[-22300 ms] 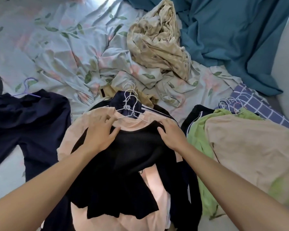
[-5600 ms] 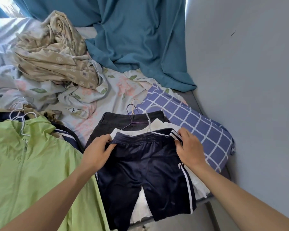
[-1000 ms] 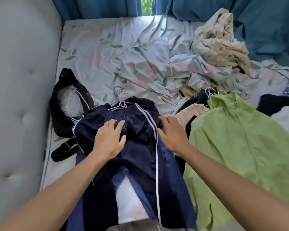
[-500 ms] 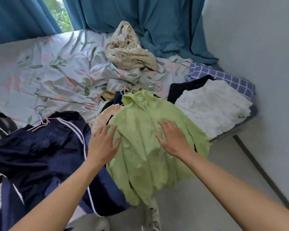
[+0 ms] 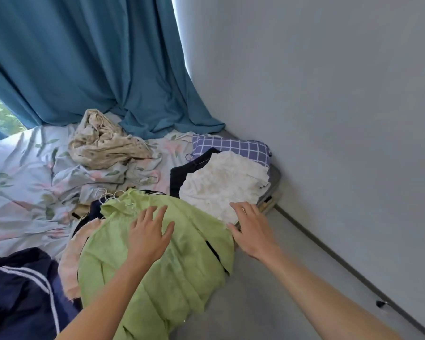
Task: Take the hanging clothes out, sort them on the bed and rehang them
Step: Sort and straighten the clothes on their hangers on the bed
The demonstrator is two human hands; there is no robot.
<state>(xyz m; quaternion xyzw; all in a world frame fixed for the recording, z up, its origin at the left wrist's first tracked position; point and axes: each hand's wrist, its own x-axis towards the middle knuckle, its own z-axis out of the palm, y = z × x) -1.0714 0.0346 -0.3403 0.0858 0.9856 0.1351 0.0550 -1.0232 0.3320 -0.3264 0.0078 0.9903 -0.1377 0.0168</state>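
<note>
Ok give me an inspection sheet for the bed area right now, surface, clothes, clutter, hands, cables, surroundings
Surface: bed with floral sheet, rumpled.
Job's things: green jacket on top of middle pile, white hangers at its collar; white garment over a dark garment; navy striped garment at left.
Clutter: crumpled beige cloth; checked pillow.
Hands: left hand flat on green jacket, no grip; right hand open beside white garment.
Cables: nothing seen.
Surroundings: teal curtain, grey wall, grey floor.

Curtain: teal curtain (image 5: 88, 57), hem pooled at the bed's far edge
Wall: grey wall (image 5: 329, 94), right
Pillow: blue checked pillow (image 5: 233, 146) beside wall
Blanket: crumpled beige blanket (image 5: 103, 143)
</note>
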